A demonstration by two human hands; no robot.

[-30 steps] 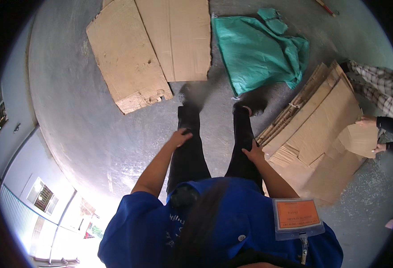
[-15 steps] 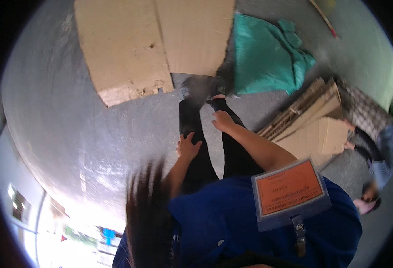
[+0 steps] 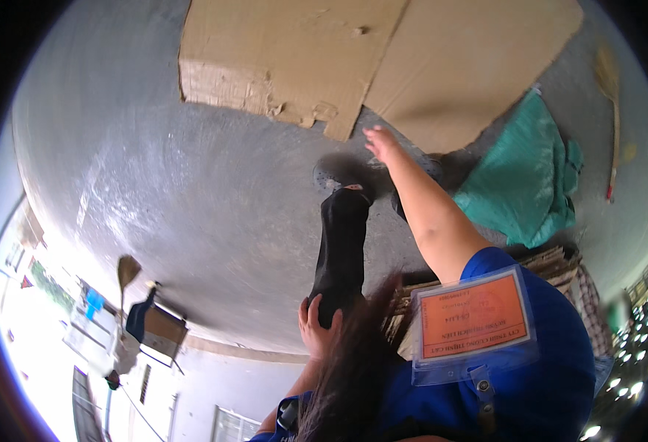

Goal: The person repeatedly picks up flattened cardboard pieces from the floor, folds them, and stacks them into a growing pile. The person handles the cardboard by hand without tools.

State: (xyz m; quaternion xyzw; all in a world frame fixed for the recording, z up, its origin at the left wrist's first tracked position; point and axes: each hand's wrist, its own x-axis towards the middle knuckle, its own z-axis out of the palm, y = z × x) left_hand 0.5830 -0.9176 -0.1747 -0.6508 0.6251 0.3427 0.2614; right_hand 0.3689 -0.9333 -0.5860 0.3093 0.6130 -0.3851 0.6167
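My left hand (image 3: 320, 331) rests on my bent knee in black trousers (image 3: 341, 250), its fingers spread. Stretched out ahead, my right hand (image 3: 380, 142) is empty, with its fingers apart. It is close to the near edge of a large flat cardboard sheet (image 3: 471, 66) on the floor; whether the fingertips touch it I cannot tell. A second cardboard sheet (image 3: 287, 55), torn along its near edge, lies to the left against the first. My shoes are partly hidden, one of them behind my right forearm.
A crumpled green sack (image 3: 526, 177) lies right of my right arm. A broom (image 3: 615, 125) is on the floor at the far right. Stacked cardboard (image 3: 552, 261) shows beside my right shoulder. At the left, a person stands by a cart-like box (image 3: 163, 331).
My right hand has moved from beside my leg out toward the cardboard. My left hand remains on my leg. The view has turned, and the person handling cardboard at the right is mostly hidden.
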